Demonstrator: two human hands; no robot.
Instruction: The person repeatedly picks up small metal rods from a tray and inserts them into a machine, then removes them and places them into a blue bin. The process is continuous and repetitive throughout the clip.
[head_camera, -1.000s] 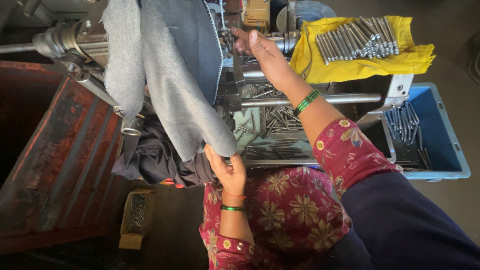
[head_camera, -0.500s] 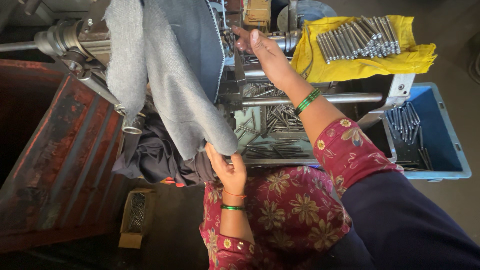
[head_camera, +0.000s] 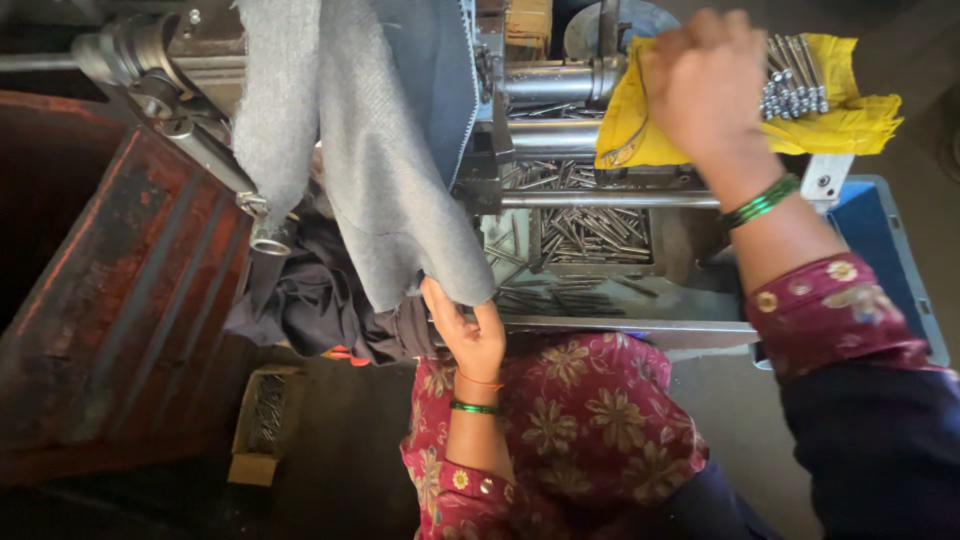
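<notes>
Left grip (head_camera: 468, 335) pinches coarse grey cloth (head_camera: 385, 190); right hand (head_camera: 705, 85) on crumpled yellow rag (head_camera: 850, 125).

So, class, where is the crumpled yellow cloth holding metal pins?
In the head view, the crumpled yellow cloth lies upper right on the machine, under the right hand, above the blue plastic crate.

- Fingertips of left hand (head_camera: 468, 335) tucked behind the hem of the grey cloth (head_camera: 385, 190).
- Fingers of right hand (head_camera: 700, 85) blurred; grip on the yellow cloth (head_camera: 850, 125) impossible to judge.
- Metal pins (head_camera: 795, 85) partly covered by that hand.
- Blue crate (head_camera: 880, 240) mostly hidden behind the right forearm.
- Machine (head_camera: 560, 85) cut off at the top edge, partly draped by grey cloth.
</notes>
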